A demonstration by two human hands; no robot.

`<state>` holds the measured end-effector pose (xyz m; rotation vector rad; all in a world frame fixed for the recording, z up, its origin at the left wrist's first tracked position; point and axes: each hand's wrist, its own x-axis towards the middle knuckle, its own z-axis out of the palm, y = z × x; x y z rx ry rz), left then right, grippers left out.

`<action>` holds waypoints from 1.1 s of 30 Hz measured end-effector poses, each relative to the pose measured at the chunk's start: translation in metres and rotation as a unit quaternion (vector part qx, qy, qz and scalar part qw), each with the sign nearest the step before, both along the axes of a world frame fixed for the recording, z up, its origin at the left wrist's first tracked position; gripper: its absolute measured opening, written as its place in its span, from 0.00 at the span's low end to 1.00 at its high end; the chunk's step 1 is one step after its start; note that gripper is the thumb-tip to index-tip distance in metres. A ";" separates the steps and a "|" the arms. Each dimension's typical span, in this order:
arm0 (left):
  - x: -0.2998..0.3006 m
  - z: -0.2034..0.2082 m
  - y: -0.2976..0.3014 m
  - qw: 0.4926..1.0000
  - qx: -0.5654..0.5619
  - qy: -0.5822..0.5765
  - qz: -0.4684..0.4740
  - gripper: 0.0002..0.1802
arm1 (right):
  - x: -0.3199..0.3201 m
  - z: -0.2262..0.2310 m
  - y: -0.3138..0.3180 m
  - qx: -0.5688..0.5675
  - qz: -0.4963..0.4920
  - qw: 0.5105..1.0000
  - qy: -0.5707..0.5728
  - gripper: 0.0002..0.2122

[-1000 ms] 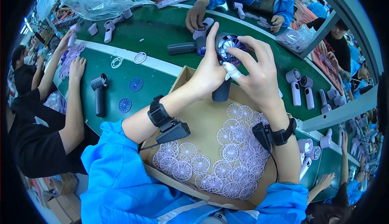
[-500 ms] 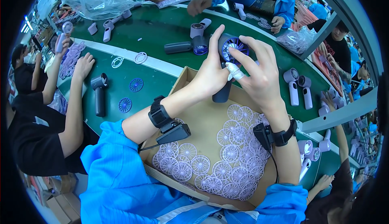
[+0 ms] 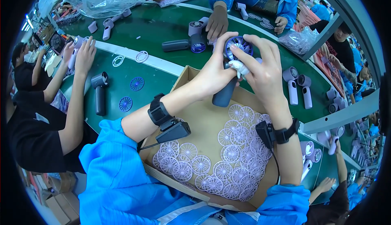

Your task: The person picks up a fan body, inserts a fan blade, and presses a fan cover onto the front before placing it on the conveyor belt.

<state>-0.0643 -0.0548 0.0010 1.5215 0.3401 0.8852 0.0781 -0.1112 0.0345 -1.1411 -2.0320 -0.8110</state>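
A dark grey handheld fan (image 3: 223, 97) with a blue-purple spoked grille (image 3: 240, 42) on its round head is held over the cardboard box. My left hand (image 3: 216, 74) is closed round the neck and left side of the head. On the other side, my right hand (image 3: 264, 72) curls round the head's right edge, and one finger presses on the grille. White wrapping (image 3: 239, 68) covers a digit of my right hand. Below, the shallow box (image 3: 195, 121) holds many loose lilac spoked grilles (image 3: 232, 154).
Left of the box lie a dark fan (image 3: 99, 92), blue grilles (image 3: 137, 84) and pale rings (image 3: 141, 57). Another dark fan (image 3: 177, 45) lies beyond my hands, near a co-worker's hand (image 3: 217, 23). Lilac fans (image 3: 292, 86) lie to the right, by a grey metal frame (image 3: 346, 113).
The fan's head has turned more upward, my hands shifting slightly with it. Across the table, a co-worker's hand has come down beside the lying fans. The left co-worker's hands have come together on a lilac fan.
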 end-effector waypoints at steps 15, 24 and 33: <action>-0.008 0.012 -0.005 0.994 -0.044 -0.087 -0.048 0.25 | -0.014 -0.003 -0.001 -0.317 0.215 0.716 0.583 0.18; -0.006 0.006 -0.006 0.997 -0.045 -0.015 -0.058 0.27 | -0.019 -0.007 0.001 -0.285 0.135 0.717 0.622 0.12; 0.002 -0.004 0.036 0.968 -0.203 -0.132 0.065 0.28 | -0.014 -0.034 0.014 -0.296 0.035 0.729 0.616 0.11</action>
